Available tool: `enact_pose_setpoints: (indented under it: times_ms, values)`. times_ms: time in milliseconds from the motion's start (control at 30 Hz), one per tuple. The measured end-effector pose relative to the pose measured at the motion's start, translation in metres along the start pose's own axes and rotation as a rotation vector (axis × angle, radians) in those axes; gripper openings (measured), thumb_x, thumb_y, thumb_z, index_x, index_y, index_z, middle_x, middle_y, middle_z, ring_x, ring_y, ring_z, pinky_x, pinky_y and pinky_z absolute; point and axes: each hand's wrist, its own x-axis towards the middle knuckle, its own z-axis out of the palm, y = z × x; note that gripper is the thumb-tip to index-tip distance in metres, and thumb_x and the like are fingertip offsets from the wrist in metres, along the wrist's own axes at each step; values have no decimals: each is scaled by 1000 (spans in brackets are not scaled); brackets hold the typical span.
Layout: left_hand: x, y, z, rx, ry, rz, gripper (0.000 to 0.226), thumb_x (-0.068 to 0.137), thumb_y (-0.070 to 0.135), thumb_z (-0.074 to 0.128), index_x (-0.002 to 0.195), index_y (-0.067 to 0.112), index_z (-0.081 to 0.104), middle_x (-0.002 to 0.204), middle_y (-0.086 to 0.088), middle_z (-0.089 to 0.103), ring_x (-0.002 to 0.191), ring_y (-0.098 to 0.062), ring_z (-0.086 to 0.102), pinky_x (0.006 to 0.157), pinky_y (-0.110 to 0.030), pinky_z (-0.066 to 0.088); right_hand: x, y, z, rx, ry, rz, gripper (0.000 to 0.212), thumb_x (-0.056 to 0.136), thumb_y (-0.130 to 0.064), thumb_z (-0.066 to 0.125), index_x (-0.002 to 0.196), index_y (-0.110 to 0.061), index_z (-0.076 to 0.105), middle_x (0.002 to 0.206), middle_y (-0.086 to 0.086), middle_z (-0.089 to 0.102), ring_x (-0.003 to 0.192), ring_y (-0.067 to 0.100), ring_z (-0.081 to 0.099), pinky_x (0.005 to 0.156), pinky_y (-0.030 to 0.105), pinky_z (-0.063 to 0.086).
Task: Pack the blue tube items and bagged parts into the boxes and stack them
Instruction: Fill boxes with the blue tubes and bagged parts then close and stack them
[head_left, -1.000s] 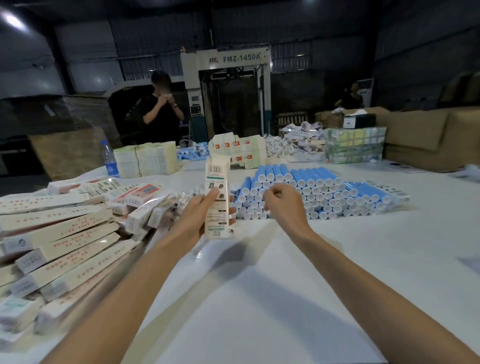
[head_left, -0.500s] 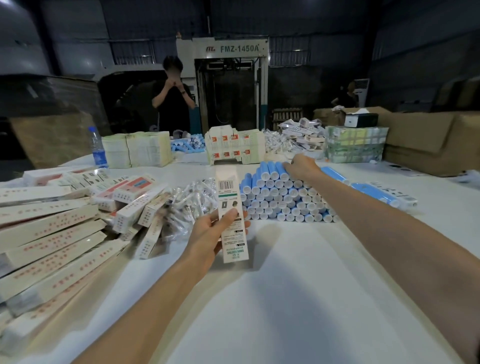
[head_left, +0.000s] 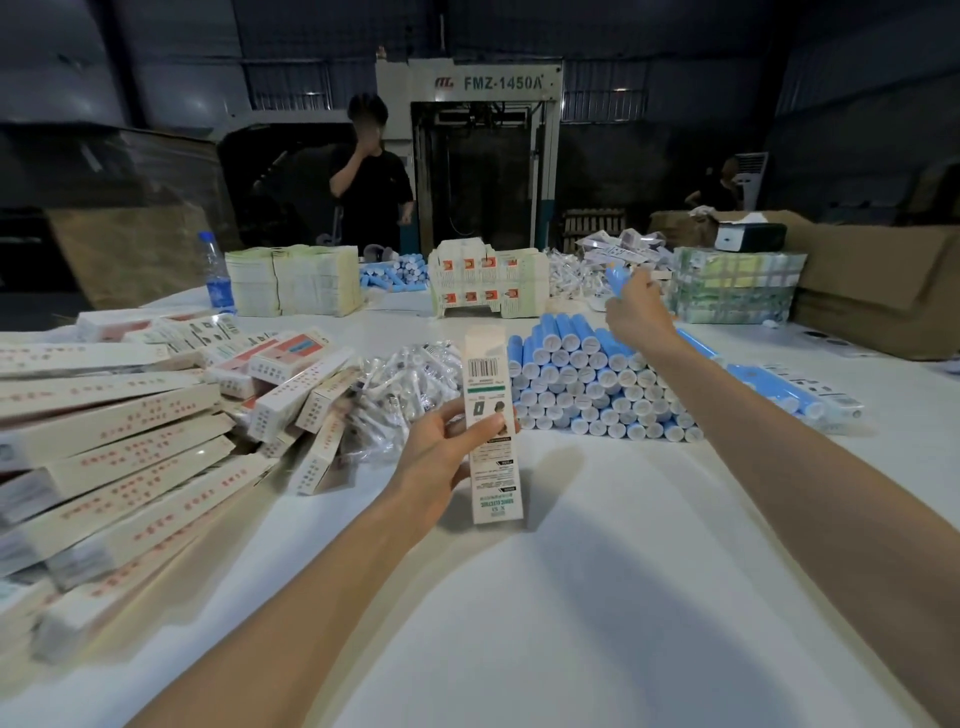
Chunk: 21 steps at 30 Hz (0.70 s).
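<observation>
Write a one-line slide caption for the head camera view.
Left hand holds an upright box while the right hand holds a blue tube above the stacked tube pile.

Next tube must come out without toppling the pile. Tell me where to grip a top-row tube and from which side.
Grip the top-row tube round its blue barrel, coming from above. The tubes lie on their sides, white caps toward you, in a pile. Only the top row has bare barrel exposed, while lower ones are wedged between neighbours.
</observation>
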Motion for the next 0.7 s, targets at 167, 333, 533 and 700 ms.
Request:
enact_pose_setpoints:
  times_ms: [167, 333, 533, 700]
  values:
    - [-4, 3, 4, 48, -38, 3, 42, 91, 15, 83, 130, 14, 68, 117, -12, 80, 111, -29, 77, 85, -40, 63, -62, 3, -12, 744, -83, 16, 23, 113, -24, 42, 124, -5, 49, 99, 10, 53, 78, 18, 58, 79, 39, 55]
    - [-12, 3, 11, 60, -84, 7, 53, 86, 21, 87, 133, 13, 66, 117, -14, 80, 110, -31, 78, 81, -36, 65, -112, -30, -29, 1048, -110, -211, 21, 110, -28, 51, 108, -13, 65, 100, 2, 72, 96, 12, 66, 88, 30, 54]
    - [-20, 4, 19, 83, -54, -2, 47, 86, 16, 87, 130, 10, 71, 117, -13, 80, 111, -31, 77, 91, -46, 61, -122, -64, -19, 960, -136, -300, 18, 107, -16, 57, 123, -6, 57, 108, 7, 78, 111, 20, 71, 109, 43, 52]
    - [-24, 8, 17, 101, -43, 14, 44, 89, 17, 85, 130, 13, 69, 113, -15, 81, 109, -30, 78, 83, -39, 65, -120, -57, 0, 680, -173, -321, 48, 101, -13, 68, 133, -27, 35, 116, 1, 67, 106, 16, 70, 83, 25, 60]
